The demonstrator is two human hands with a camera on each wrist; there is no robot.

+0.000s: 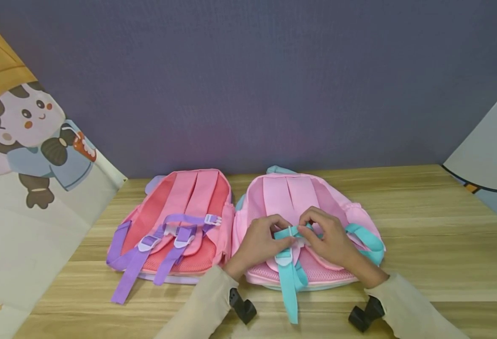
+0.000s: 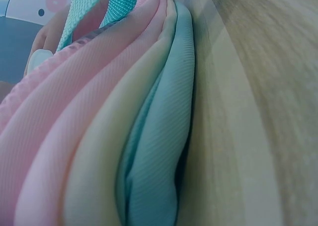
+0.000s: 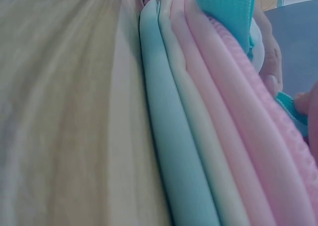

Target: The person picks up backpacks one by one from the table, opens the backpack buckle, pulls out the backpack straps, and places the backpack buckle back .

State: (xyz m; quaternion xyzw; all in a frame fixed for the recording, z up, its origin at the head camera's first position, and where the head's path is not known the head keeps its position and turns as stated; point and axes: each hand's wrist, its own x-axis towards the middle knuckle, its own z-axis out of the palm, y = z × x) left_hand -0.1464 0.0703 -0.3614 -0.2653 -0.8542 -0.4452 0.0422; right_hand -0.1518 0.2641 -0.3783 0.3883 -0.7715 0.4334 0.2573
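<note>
A light pink backpack [image 1: 254,202] lies on the table with its shoulder straps facing up. Over its lower middle, my left hand [image 1: 262,239] pinches a teal strap [image 1: 281,234] near a small white buckle piece. Close beside it, my right hand [image 1: 325,235] pinches the same teal webbing between thumb and fingers. Below the hands, a white strap adjuster [image 1: 283,257] holds a teal strap end [image 1: 289,292] that hangs over the bag's bottom edge. In the right wrist view, a wide teal loop [image 3: 228,12] stands over the bag's side. The fingers partly hide the buckle.
To the left lies a coral-pink backpack [image 1: 147,207] with purple straps [image 1: 132,273] and a white side-release buckle [image 1: 212,220]. Both bags rest on a wood-grain table [image 1: 435,245]. Behind stands a dark blue-grey panel [image 1: 274,84], and a cartoon-printed sheet [image 1: 15,245] hangs at the left.
</note>
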